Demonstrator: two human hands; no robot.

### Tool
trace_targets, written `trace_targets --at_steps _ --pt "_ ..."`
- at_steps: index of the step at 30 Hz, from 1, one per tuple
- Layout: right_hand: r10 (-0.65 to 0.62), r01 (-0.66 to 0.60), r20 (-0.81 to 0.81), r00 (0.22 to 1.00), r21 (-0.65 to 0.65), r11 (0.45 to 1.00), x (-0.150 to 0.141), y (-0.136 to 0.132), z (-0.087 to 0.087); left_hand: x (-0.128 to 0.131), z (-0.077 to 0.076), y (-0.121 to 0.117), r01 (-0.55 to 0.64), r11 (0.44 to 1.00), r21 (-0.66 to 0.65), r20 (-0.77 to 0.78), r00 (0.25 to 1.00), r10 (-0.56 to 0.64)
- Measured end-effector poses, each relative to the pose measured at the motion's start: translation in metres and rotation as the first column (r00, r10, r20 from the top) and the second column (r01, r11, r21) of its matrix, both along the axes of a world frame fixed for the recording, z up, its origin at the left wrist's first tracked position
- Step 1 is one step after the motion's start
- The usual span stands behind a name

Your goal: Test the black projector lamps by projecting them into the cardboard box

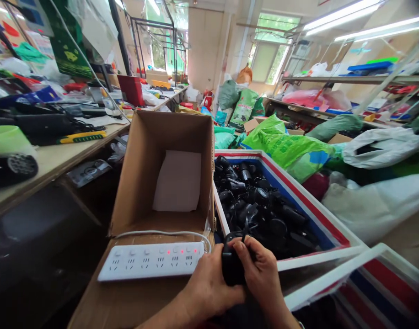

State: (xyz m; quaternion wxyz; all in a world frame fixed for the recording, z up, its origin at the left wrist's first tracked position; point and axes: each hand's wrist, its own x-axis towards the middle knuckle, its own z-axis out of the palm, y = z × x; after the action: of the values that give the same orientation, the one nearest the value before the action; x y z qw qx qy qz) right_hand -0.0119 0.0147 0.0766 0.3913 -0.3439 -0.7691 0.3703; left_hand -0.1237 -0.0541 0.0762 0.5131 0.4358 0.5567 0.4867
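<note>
Just in front of the power strip's right end, I hold a black rounded plastic device [233, 262]. My left hand [209, 278] wraps round its left side and underside. From the right, my right hand [259, 267] closes on it, thumb and fingers at its upper part, where a thin dark cord or strap seems to rise. The exact kind of device cannot be made out. Beyond my hands, many similar black devices [260, 196] with cords lie heaped in a striped red, white and blue box [319, 224]. A white power strip [154, 260], with red lights at three sockets, lies on cardboard.
An upright cardboard box [137, 183] opens toward me with a pale sheet [178, 180] inside. At left is a cluttered workbench [51, 164] with a yellow-green cutter knife [82, 137]. Green bags [281, 141] and a white sack [394, 201] crowd the right side.
</note>
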Motion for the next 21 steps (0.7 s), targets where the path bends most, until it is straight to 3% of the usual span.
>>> trace_targets --at_steps 3,6,8,9,11,13,15,18,21 --pt "-0.06 0.04 -0.101 0.993 -0.191 0.981 0.001 0.008 -0.002 -0.01 -0.005 -0.002 -0.083 0.996 -0.018 0.01 0.996 0.083" --pt "-0.254 0.075 -0.364 0.896 -0.439 0.895 0.003 0.022 -0.003 -0.028 -0.008 -0.007 0.024 0.996 -0.087 0.354 0.935 0.009" --pt "-0.316 -0.005 -0.47 0.824 -0.564 0.826 0.008 0.033 -0.003 -0.039 -0.01 -0.014 0.093 0.99 -0.109 0.552 0.834 -0.017" --pt "-0.3 -0.047 -0.474 0.828 -0.592 0.805 0.012 0.038 -0.003 -0.043 -0.01 -0.018 0.1 0.989 -0.111 0.594 0.804 -0.014" --pt "-0.154 -0.106 -0.371 0.916 -0.592 0.799 0.024 0.05 -0.005 -0.052 -0.01 -0.028 0.078 0.991 -0.111 0.612 0.791 0.007" --pt "0.052 -0.115 -0.127 0.991 -0.571 0.812 0.038 0.062 -0.013 -0.059 -0.009 -0.037 0.041 0.993 -0.112 0.622 0.782 0.038" --pt "0.151 -0.048 0.153 0.977 -0.525 0.849 0.049 0.072 -0.028 -0.065 -0.01 -0.045 0.019 0.992 -0.121 0.631 0.773 0.062" --pt "0.023 0.13 0.357 0.934 -0.397 0.909 0.05 0.08 -0.059 -0.071 -0.012 -0.052 0.021 0.991 -0.133 0.624 0.779 0.068" --pt "-0.2 0.327 0.403 0.893 -0.277 0.903 0.039 0.081 -0.087 -0.073 -0.012 -0.054 0.028 0.995 -0.1 0.641 0.767 0.043"
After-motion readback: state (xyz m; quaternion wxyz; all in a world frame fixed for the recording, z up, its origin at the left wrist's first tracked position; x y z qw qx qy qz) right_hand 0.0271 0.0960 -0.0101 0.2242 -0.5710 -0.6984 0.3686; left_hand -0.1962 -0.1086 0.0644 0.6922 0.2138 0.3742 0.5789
